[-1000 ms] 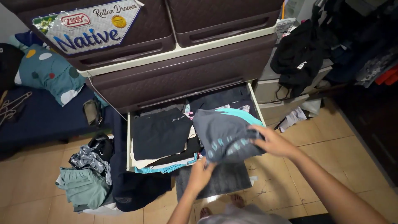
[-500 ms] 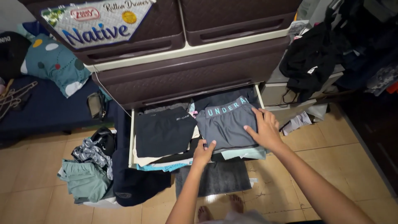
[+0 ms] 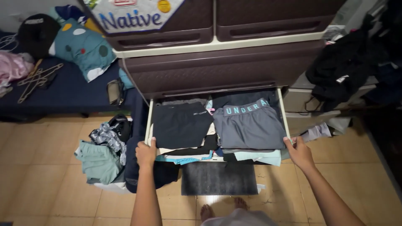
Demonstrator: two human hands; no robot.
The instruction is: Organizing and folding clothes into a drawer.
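Hands have left the folded grey shorts (image 3: 250, 129): left hand (image 3: 146, 153) and right hand (image 3: 299, 151) now curl fingers over the open brown plastic drawer (image 3: 283, 113), 1 per front corner.

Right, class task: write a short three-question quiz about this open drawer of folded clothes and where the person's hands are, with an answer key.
1. True or false: the left hand and the right hand hold opposite front corners of the open drawer.
2. Which folded garment lies on top at the right of the drawer?
A. grey shorts
B. black garment
C. red towel
3. Fill in: on the floor in front of the drawer lies a dark grey ____.

Key:
1. True
2. A
3. mat
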